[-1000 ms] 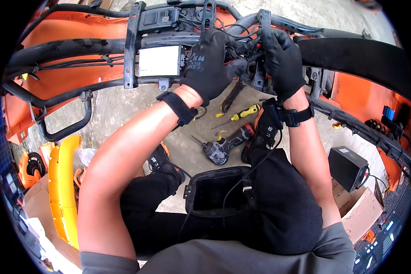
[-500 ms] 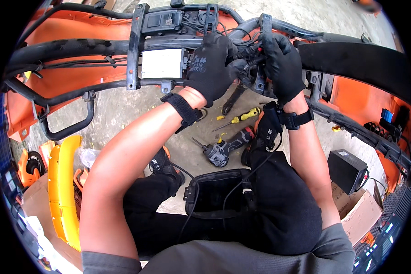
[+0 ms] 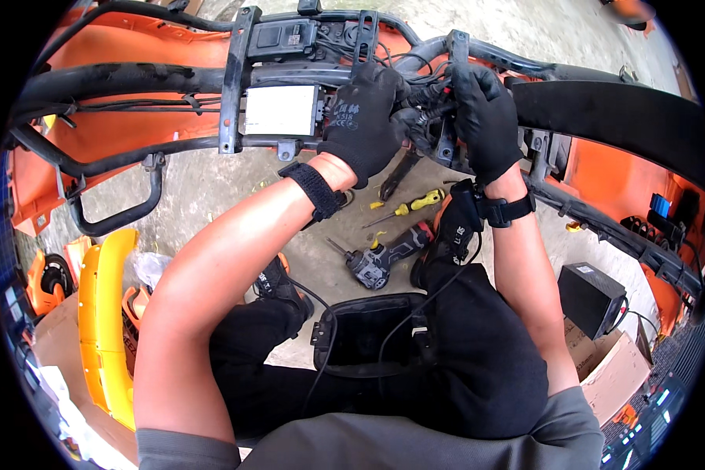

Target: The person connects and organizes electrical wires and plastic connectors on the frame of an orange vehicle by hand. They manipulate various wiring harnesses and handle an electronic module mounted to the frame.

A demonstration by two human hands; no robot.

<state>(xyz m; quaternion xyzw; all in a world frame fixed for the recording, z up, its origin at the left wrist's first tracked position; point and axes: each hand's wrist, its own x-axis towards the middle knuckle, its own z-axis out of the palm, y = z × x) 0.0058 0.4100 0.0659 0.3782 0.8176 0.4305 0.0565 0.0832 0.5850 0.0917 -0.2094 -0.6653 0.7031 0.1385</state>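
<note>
Both hands wear black gloves and are in among the dark cables of a vehicle frame. My left hand [image 3: 362, 124] is closed beside a white-faced box [image 3: 280, 110], its fingertips at the black wiring bundle [image 3: 424, 117]. Most of what those fingers grip is hidden behind the glove. My right hand [image 3: 487, 121] is bent in a pinch at the right end of the same bundle, by a small red piece and an upright metal bracket [image 3: 457, 48]. Cables run between the two hands.
On the concrete below lie a yellow screwdriver [image 3: 419, 203] and a cordless drill [image 3: 377, 260]. A black open-topped bin [image 3: 368, 301] sits between my legs. Yellow curved panel [image 3: 106, 329] stands at left; a black box [image 3: 591, 296] rests on a carton at right.
The whole view has shifted slightly. Both hands stay at the wiring bundle, with only small changes in finger position.
</note>
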